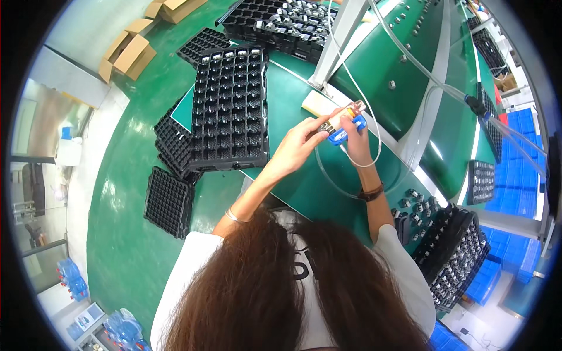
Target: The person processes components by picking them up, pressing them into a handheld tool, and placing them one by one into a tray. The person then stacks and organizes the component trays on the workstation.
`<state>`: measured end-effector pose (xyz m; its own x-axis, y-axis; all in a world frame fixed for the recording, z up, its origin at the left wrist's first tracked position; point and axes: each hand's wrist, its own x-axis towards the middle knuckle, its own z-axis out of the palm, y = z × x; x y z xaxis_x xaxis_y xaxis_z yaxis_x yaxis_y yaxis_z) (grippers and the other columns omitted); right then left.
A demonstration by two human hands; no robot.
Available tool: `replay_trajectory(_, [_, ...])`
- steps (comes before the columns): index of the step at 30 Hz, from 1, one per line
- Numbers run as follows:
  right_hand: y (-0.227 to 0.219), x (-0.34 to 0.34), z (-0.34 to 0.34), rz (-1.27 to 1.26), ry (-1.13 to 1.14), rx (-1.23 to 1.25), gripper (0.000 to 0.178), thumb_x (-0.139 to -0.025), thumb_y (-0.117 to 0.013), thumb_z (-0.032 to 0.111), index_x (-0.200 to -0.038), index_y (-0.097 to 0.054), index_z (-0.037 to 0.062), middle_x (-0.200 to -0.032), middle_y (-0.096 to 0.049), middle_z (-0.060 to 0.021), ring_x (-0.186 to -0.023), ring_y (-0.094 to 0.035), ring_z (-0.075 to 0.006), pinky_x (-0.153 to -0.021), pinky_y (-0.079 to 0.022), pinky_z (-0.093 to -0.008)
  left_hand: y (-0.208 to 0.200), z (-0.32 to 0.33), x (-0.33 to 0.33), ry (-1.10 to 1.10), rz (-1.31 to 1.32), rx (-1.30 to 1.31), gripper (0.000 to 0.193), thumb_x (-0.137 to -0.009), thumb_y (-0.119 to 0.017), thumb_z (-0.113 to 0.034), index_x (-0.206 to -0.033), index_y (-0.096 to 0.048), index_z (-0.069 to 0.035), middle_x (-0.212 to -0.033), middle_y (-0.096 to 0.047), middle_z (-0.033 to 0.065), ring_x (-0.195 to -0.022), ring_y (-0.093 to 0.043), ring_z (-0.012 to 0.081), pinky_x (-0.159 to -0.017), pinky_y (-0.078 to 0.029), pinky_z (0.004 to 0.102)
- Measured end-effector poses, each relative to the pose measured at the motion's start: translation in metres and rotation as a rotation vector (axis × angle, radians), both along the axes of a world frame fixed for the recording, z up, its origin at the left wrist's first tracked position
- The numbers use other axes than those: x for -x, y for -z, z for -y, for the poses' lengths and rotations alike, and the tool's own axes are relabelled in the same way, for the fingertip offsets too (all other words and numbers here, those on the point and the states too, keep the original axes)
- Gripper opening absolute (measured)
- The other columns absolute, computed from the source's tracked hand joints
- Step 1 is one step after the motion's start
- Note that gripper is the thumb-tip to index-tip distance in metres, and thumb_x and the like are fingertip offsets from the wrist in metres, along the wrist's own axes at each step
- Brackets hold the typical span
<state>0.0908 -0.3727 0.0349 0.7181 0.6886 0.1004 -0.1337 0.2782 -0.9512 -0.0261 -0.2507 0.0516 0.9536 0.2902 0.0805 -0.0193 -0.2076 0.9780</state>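
Observation:
Above the green work table (304, 193), my two hands meet in front of me. My left hand (298, 143) pinches a small, shiny metal part (325, 127) between thumb and fingers. Wrapped in my right hand (356, 140) is a blue hand tool (338, 138) with a yellow and metal end; a thin white hose loops down beside it. The metal part sits right against the tool, and my fingers hide exactly where they touch. Left of my hands lies a black tray (229, 111) with rows of pockets, a few small parts along its far edge.
Far back, a black tray (293, 26) holds many metal parts. Loose parts (418, 209) and a loaded black tray (453, 257) lie at my right. A green conveyor belt (380, 64) runs beyond a metal post (339, 44). Stacked trays (168, 202) stand at left, cardboard boxes (132, 55) behind.

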Motion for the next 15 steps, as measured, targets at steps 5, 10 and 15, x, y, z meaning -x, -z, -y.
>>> replay_trajectory(5, [0.0,0.004,0.0,0.039,-0.055,0.024,0.014,-0.088,-0.052,0.007,-0.098,-0.058,0.0001,-0.088,-0.06,-0.0026,-0.078,-0.056,-0.0077,-0.068,-0.045,-0.0213,0.017,-0.009,0.001,0.04,-0.029,0.117,0.047,-0.087,-0.059,-0.013,-0.131,-0.046,-0.004,-0.094,-0.058,0.0054,-0.075,-0.051,0.0097,-0.071,-0.043,0.025])
replay_trajectory(10, [0.014,0.004,-0.006,0.073,-0.101,0.038,0.018,-0.088,-0.05,0.012,-0.102,-0.057,0.0009,-0.091,-0.059,-0.0035,-0.081,-0.056,-0.009,-0.07,-0.045,-0.0213,0.024,-0.011,0.005,-0.013,0.0,0.407,0.061,-0.083,-0.064,-0.009,-0.138,-0.038,-0.004,-0.111,-0.061,0.01,-0.08,-0.058,0.0093,-0.075,-0.047,0.0231])
replay_trajectory(15, [0.023,-0.029,-0.019,0.413,0.232,0.287,0.016,-0.086,-0.06,0.014,-0.091,-0.058,-0.0014,-0.081,-0.061,-0.0033,-0.072,-0.058,-0.0092,-0.064,-0.046,-0.0245,0.022,-0.049,0.003,-0.263,0.05,0.144,0.057,-0.081,-0.065,-0.009,-0.133,-0.043,-0.002,-0.112,-0.062,0.0103,-0.078,-0.06,0.0102,-0.072,-0.05,0.0229])
